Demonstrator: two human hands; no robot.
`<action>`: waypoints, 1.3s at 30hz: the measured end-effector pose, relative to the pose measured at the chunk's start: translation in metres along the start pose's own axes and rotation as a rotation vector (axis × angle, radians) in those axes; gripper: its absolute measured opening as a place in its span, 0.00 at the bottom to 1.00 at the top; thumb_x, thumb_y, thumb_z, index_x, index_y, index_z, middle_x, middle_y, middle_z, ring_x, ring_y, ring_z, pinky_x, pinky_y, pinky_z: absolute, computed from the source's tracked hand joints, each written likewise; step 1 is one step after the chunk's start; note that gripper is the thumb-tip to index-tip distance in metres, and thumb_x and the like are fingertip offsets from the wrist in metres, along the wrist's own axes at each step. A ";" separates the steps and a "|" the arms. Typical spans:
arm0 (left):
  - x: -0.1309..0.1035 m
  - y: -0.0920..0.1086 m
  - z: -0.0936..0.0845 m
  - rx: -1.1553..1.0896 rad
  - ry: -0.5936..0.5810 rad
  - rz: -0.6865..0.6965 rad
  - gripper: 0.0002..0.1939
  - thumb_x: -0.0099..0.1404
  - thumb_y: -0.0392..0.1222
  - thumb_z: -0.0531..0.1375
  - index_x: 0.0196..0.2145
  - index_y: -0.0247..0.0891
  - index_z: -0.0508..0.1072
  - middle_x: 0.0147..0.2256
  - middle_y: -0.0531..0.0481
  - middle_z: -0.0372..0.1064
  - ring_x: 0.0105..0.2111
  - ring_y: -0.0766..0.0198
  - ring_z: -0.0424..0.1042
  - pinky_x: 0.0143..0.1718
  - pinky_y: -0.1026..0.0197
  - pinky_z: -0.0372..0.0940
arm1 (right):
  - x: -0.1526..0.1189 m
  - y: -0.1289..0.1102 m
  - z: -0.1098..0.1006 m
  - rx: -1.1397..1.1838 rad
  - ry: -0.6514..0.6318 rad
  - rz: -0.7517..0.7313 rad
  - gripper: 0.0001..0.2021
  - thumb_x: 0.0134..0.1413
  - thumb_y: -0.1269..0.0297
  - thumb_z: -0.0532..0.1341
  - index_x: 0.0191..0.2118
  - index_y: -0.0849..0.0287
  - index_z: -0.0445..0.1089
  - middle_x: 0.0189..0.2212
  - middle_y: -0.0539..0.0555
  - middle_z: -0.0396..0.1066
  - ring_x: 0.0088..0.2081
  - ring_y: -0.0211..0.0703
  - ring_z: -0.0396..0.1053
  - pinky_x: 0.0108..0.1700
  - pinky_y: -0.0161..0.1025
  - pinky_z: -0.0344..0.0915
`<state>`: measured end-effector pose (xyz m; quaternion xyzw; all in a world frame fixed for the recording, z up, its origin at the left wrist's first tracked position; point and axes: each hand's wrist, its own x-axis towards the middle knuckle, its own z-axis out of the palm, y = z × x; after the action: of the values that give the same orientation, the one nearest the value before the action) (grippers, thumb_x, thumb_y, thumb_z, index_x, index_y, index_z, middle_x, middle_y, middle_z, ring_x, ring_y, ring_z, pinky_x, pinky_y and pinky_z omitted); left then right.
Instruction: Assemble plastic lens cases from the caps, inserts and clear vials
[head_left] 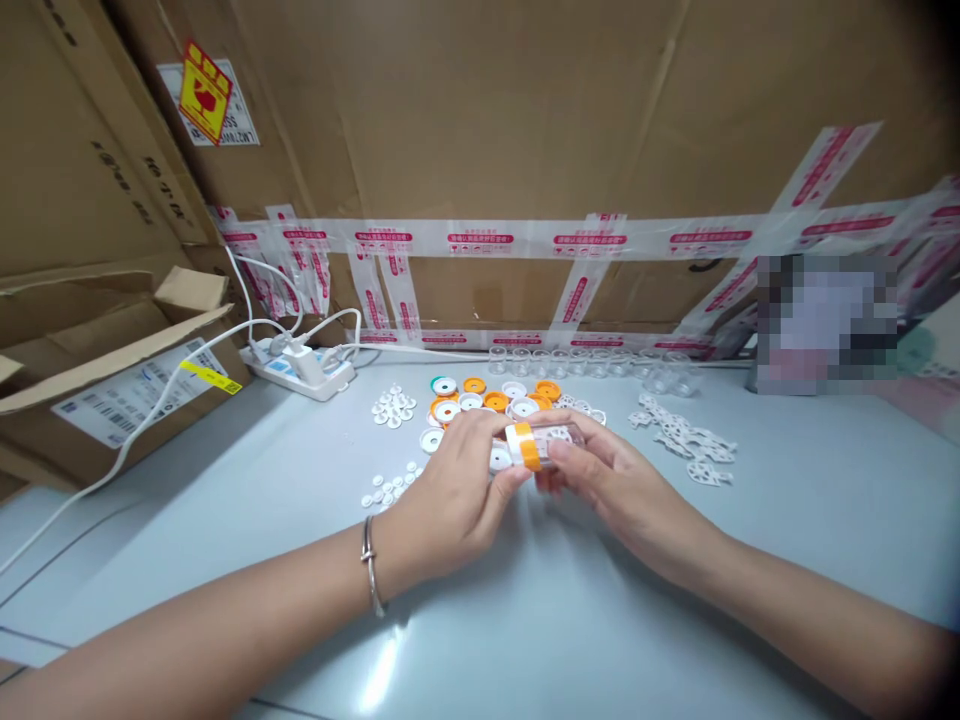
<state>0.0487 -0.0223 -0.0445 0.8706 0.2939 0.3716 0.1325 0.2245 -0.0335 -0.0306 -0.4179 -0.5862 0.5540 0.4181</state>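
Both hands hold a small clear plastic container (529, 446) sideways above the table. Its left end has a white and orange cap, and a white openwork piece shows through the clear wall. My left hand (457, 490) is closed around the capped end, thumb underneath. At the clear end, my right hand (611, 480) grips with its thumb on the near side. Behind the hands lie orange and white round caps (496, 401). Small white stemmed pieces (393, 406) and white button-like pieces (387, 490) are grouped to the left. Flat white openwork pieces (686, 437) lie scattered at the right.
A row of clear cups (584, 362) lines the table's back edge, before a large taped carton (480, 120). At the left stand a power strip (304, 371) with white cables and an open cardboard box (127, 370). A blurred-out object (825, 325) is at the back right.
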 end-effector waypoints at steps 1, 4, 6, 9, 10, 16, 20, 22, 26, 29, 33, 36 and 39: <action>0.001 -0.003 0.000 0.089 0.002 0.071 0.14 0.66 0.39 0.48 0.48 0.33 0.57 0.44 0.39 0.61 0.44 0.56 0.61 0.46 0.52 0.60 | 0.000 -0.001 0.000 -0.008 -0.010 0.034 0.14 0.51 0.52 0.59 0.41 0.53 0.63 0.23 0.46 0.66 0.25 0.34 0.63 0.31 0.35 0.60; 0.002 -0.009 -0.002 0.292 -0.005 0.253 0.15 0.67 0.41 0.48 0.47 0.29 0.58 0.41 0.38 0.64 0.42 0.56 0.61 0.44 0.53 0.60 | 0.001 -0.003 0.001 -0.021 -0.098 0.106 0.14 0.50 0.51 0.59 0.35 0.55 0.58 0.16 0.41 0.59 0.18 0.30 0.55 0.22 0.31 0.52; 0.003 -0.011 -0.006 0.394 -0.009 0.343 0.17 0.67 0.45 0.46 0.46 0.27 0.59 0.40 0.37 0.65 0.41 0.55 0.62 0.43 0.54 0.59 | -0.001 -0.002 0.002 0.005 -0.149 0.095 0.14 0.51 0.51 0.59 0.33 0.55 0.56 0.15 0.40 0.55 0.16 0.28 0.50 0.19 0.29 0.46; 0.004 -0.008 -0.014 0.574 0.029 0.455 0.23 0.68 0.51 0.40 0.42 0.28 0.63 0.36 0.39 0.67 0.37 0.54 0.63 0.37 0.54 0.58 | -0.007 0.002 0.007 0.108 -0.181 0.061 0.15 0.52 0.51 0.58 0.34 0.54 0.54 0.14 0.39 0.55 0.16 0.27 0.50 0.18 0.27 0.46; 0.004 -0.007 -0.016 0.636 0.059 0.482 0.24 0.68 0.52 0.38 0.40 0.29 0.64 0.34 0.41 0.67 0.35 0.55 0.63 0.34 0.55 0.57 | -0.010 0.003 0.010 0.150 -0.189 0.055 0.15 0.52 0.51 0.58 0.34 0.54 0.54 0.15 0.40 0.57 0.16 0.28 0.52 0.18 0.27 0.48; 0.004 0.002 -0.019 0.764 0.188 0.547 0.26 0.68 0.52 0.33 0.29 0.36 0.63 0.26 0.46 0.65 0.26 0.60 0.59 0.28 0.57 0.49 | -0.023 0.003 0.027 0.355 -0.172 0.047 0.16 0.50 0.51 0.60 0.33 0.54 0.54 0.17 0.41 0.61 0.17 0.27 0.56 0.21 0.26 0.55; 0.004 0.003 -0.015 0.696 0.188 0.534 0.27 0.68 0.51 0.31 0.25 0.37 0.62 0.23 0.47 0.63 0.24 0.60 0.56 0.27 0.57 0.47 | -0.028 0.005 0.032 0.422 -0.127 0.114 0.15 0.50 0.53 0.61 0.32 0.54 0.54 0.18 0.41 0.60 0.20 0.26 0.56 0.23 0.25 0.53; 0.004 0.002 -0.013 0.664 0.176 0.512 0.28 0.67 0.50 0.30 0.24 0.37 0.62 0.22 0.47 0.62 0.24 0.60 0.54 0.27 0.57 0.46 | -0.030 0.008 0.033 0.448 -0.105 0.118 0.15 0.50 0.54 0.62 0.33 0.53 0.55 0.21 0.41 0.61 0.23 0.27 0.57 0.26 0.26 0.55; 0.004 0.002 -0.013 0.601 0.131 0.458 0.29 0.67 0.48 0.29 0.23 0.36 0.62 0.22 0.46 0.61 0.24 0.60 0.53 0.27 0.57 0.46 | -0.031 0.013 0.033 0.437 -0.096 0.046 0.14 0.51 0.55 0.62 0.35 0.52 0.55 0.24 0.42 0.61 0.27 0.28 0.57 0.33 0.29 0.58; 0.004 0.000 -0.010 0.570 0.115 0.426 0.29 0.67 0.49 0.30 0.24 0.36 0.63 0.23 0.46 0.60 0.25 0.60 0.53 0.28 0.56 0.47 | -0.028 0.013 0.032 0.397 -0.123 0.027 0.13 0.52 0.55 0.60 0.35 0.52 0.54 0.24 0.41 0.58 0.25 0.28 0.54 0.31 0.28 0.55; 0.000 -0.005 -0.002 0.469 0.041 0.310 0.27 0.67 0.50 0.31 0.29 0.33 0.64 0.27 0.44 0.61 0.27 0.60 0.54 0.30 0.55 0.49 | -0.020 0.008 0.024 0.210 -0.109 -0.031 0.12 0.55 0.55 0.58 0.33 0.54 0.53 0.24 0.42 0.56 0.24 0.28 0.51 0.27 0.28 0.53; -0.003 -0.006 0.002 0.261 -0.069 0.168 0.24 0.67 0.49 0.33 0.37 0.31 0.62 0.34 0.41 0.62 0.32 0.58 0.56 0.35 0.53 0.53 | -0.013 0.003 0.012 -0.011 -0.124 -0.076 0.10 0.56 0.56 0.56 0.35 0.53 0.54 0.27 0.44 0.57 0.26 0.30 0.55 0.28 0.29 0.55; -0.005 -0.003 0.000 -0.056 -0.189 0.005 0.19 0.68 0.49 0.38 0.42 0.34 0.60 0.39 0.42 0.61 0.37 0.59 0.58 0.41 0.54 0.57 | -0.009 -0.005 0.000 -0.255 -0.174 -0.097 0.11 0.55 0.56 0.57 0.37 0.53 0.54 0.28 0.45 0.59 0.26 0.31 0.56 0.28 0.30 0.56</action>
<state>0.0449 -0.0227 -0.0492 0.8985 0.2673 0.2964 0.1830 0.2270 -0.0425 -0.0255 -0.3894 -0.7051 0.4884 0.3356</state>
